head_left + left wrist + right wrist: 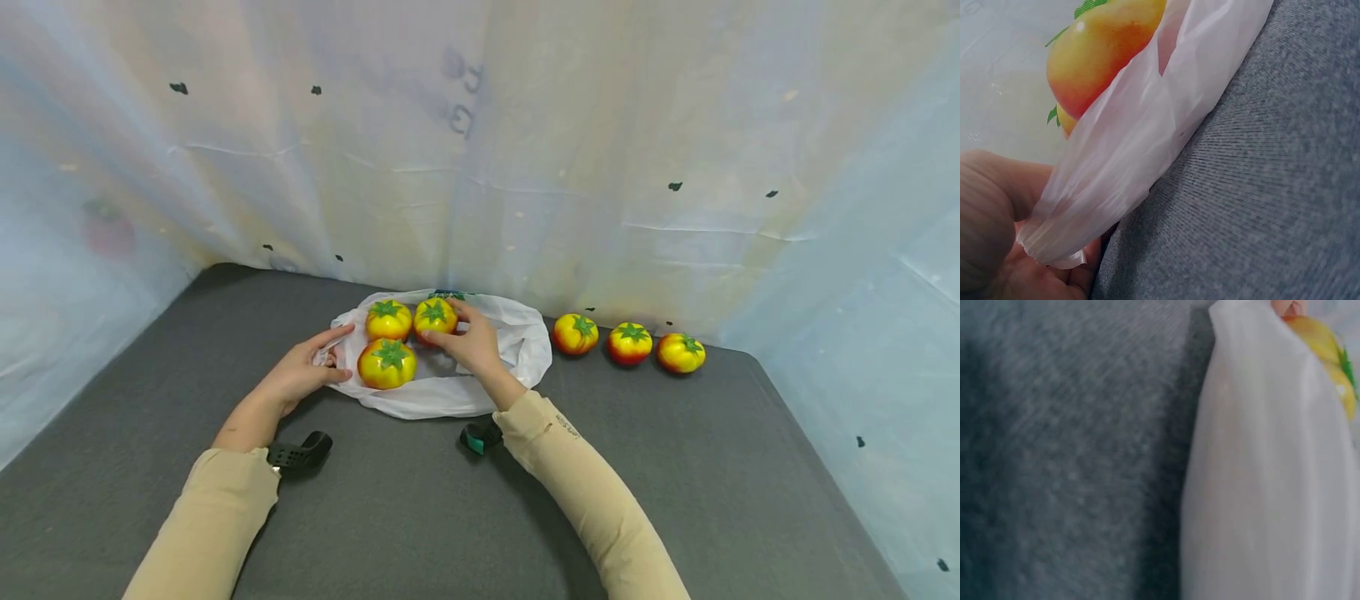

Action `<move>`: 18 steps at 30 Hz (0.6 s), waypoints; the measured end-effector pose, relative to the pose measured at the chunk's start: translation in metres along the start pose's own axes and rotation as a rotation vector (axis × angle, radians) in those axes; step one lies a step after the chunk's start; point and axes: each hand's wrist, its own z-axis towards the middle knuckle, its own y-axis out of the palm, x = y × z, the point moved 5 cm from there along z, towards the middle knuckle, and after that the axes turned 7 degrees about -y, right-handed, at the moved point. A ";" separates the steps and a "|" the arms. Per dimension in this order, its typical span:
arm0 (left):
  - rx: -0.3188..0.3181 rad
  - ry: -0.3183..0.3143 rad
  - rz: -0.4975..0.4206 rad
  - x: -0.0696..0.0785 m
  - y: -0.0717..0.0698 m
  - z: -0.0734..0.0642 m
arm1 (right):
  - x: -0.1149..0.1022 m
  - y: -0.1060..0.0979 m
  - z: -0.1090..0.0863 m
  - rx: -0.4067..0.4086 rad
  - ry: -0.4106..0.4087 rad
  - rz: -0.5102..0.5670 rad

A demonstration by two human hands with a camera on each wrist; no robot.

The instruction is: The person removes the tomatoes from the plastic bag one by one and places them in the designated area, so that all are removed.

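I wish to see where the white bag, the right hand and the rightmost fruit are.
White bag [420, 404]: head view, on its near rim.
Right hand [475, 340]: head view, on its back.
Rightmost fruit [679, 356]: head view, on its yellow side.

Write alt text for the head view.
A person's right hand grips one of three red-and-yellow fruits in an open white plastic bag, while the left hand holds the bag's edge. Three more fruits form a row to the bag's right on a dark gray table.
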 end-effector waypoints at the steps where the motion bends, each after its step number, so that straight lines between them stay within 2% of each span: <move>1: -0.001 0.000 0.001 0.000 0.000 0.000 | -0.001 -0.001 0.000 0.003 0.002 0.004; 18: -0.009 0.017 0.003 0.000 -0.001 -0.001 | -0.012 -0.021 -0.011 0.003 -0.033 0.074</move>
